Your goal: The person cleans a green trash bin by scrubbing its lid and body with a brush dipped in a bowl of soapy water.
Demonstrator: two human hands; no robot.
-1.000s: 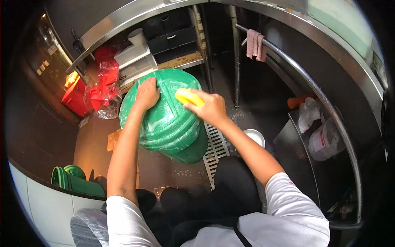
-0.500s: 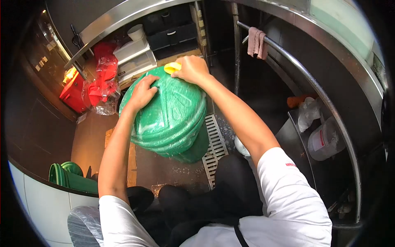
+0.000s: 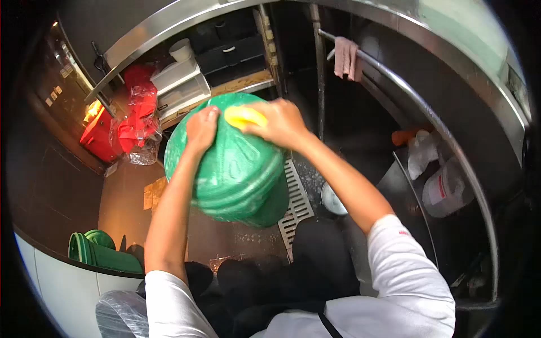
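A large green bin (image 3: 234, 163), wet and streaked with suds, stands tilted in front of me with its ridged face turned up. My left hand (image 3: 202, 130) grips the upper left of that face, its fingers curled against a raised ridge. In my right hand (image 3: 282, 121) is a yellow sponge (image 3: 245, 116), pressed flat on the upper part of the same face. The underside of the sponge and the tips of my right fingers are hidden.
Beside the bin runs a floor grate (image 3: 296, 205), with a white round container (image 3: 333, 200) to its right. A metal rail (image 3: 428, 115) with a pink cloth (image 3: 345, 59) curves along the right. Red plastic-wrapped items (image 3: 141, 121) lie back left; green bins (image 3: 104, 253) lie lower left.
The sponge in my right hand went up to the bin's far edge, then came back down a little. My left hand stays on the bin, which has shifted slightly.
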